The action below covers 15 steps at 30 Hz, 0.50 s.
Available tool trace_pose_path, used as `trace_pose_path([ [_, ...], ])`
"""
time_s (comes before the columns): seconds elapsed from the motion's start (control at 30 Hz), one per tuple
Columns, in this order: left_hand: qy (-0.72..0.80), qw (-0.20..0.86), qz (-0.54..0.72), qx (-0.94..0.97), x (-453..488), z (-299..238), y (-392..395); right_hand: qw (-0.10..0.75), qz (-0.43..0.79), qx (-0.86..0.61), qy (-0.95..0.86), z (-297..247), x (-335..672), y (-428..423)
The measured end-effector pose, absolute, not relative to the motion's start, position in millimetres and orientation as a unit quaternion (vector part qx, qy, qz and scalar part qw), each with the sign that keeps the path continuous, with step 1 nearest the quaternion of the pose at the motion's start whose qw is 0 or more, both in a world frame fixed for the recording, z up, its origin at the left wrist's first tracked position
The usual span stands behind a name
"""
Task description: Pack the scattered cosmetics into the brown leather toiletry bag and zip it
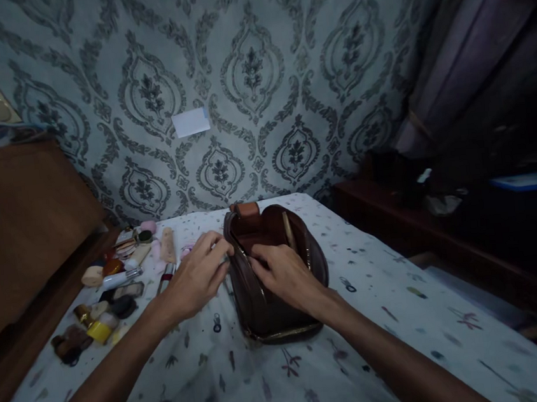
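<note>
A dark brown bag [281,318] with its zip undone stands on the patterned sheet, its mouth gaping towards me. My right hand [283,276] is over the opening, with thumb and forefinger closed on the left zippered edge. Just left of the bag, my left hand [202,275] is closed, fingers curled. A small pale bit shows at its fingertips, too indistinct to name. Inside the bag, a slim tan stick-like item [289,229] leans against the right wall. A brown strap piece [246,210] rises at the back.
Several cosmetics lie to the left, among them a yellow bottle with a gold cap [94,328], a white tube [116,279] and a round black case [124,306]. A wooden headboard [21,220] borders the left; dark furniture [398,245] stands right. Behind is a papered wall [251,81].
</note>
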<state>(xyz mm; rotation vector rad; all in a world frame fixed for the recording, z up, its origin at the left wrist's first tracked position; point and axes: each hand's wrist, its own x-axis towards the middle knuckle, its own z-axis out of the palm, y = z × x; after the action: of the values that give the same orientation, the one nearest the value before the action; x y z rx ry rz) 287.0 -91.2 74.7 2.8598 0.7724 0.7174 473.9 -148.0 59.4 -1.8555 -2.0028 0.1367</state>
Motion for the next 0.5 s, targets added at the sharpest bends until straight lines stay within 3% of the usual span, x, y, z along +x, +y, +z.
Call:
trace_pose_path([
  [0.13, 0.249, 0.076, 0.263, 0.929, 283, 61, -100, 0.218, 0.04, -0.655, -0.722, 52, 478, -142],
  [0.3, 0.263, 0.13, 0.294, 0.91, 281, 42, -122, 0.321, 0.001, -0.589, -0.742, 33, 484, -124],
  [0.5, 0.283, 0.195, 0.287, 0.894, 266, 14, -139, 0.301, 0.08, -0.553, -0.773, 36, 485, -114],
])
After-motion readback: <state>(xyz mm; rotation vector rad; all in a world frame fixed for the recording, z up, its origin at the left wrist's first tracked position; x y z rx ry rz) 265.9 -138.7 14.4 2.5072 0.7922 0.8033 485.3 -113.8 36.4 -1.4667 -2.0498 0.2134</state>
